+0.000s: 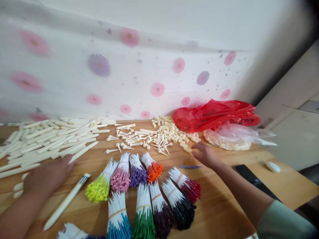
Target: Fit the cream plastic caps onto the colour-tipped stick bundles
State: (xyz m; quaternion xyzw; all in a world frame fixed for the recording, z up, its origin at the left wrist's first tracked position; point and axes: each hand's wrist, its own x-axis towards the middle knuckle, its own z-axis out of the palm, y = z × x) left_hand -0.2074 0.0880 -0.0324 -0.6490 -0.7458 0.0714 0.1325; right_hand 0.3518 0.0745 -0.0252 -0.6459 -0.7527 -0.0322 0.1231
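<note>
My left hand (pixel 48 176) is at the left, beside a heap of cream pen barrels (pixel 57 136). One pointed pen barrel (pixel 83 152) sticks out from between its thumb and finger. My right hand (pixel 206 154) reaches over the table with finger and thumb apart, close to small ribbed cream pieces (pixel 185 147) at the edge of their pile. Between the hands lie small cream pin-shaped plugs (pixel 127 146). A thick white multicolour pen (pixel 67 201) rests in front of my left hand.
Bundles of coloured refills, such as yellow (pixel 98 191), green (pixel 144 220) and black (pixel 181 212), cover the front middle. A red plastic bag (pixel 216 116) and a clear bag (pixel 231 136) sit at back right. Nearby are a dark phone (pixel 256 181), a white mouse-like object (pixel 272 166) and tweezers (pixel 189 166).
</note>
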